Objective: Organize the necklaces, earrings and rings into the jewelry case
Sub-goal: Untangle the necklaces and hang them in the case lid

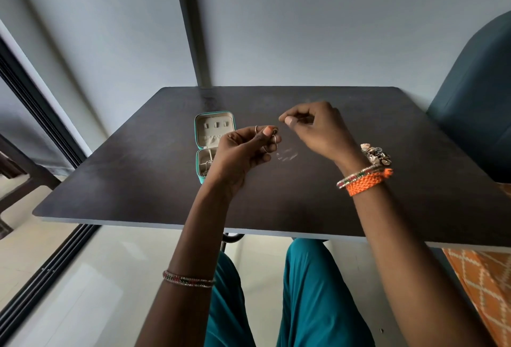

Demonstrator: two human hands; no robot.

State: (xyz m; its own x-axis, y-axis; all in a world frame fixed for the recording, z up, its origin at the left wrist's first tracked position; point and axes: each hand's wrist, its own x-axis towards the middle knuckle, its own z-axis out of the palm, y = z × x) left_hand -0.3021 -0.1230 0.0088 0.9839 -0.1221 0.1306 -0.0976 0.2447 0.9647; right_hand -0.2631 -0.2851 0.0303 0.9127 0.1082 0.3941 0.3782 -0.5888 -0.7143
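A small teal jewelry case [199, 136] lies open on the dark table [138, 170], its beige lid standing up and some jewelry in its lower tray. My left hand [243, 150] is raised just right of the case and pinches a thin earring [274, 132] between thumb and fingers, with a ring showing near the forefinger. My right hand [315, 125] hovers further right with thumb and forefinger pinched together; what it holds is too small to tell. A small clear item [287, 156] lies on the table between my hands.
A dark blue chair back [475, 92] stands at the table's right side. A grey wall with a dark vertical strip is behind the table. A window frame runs along the left. My knees are under the front edge.
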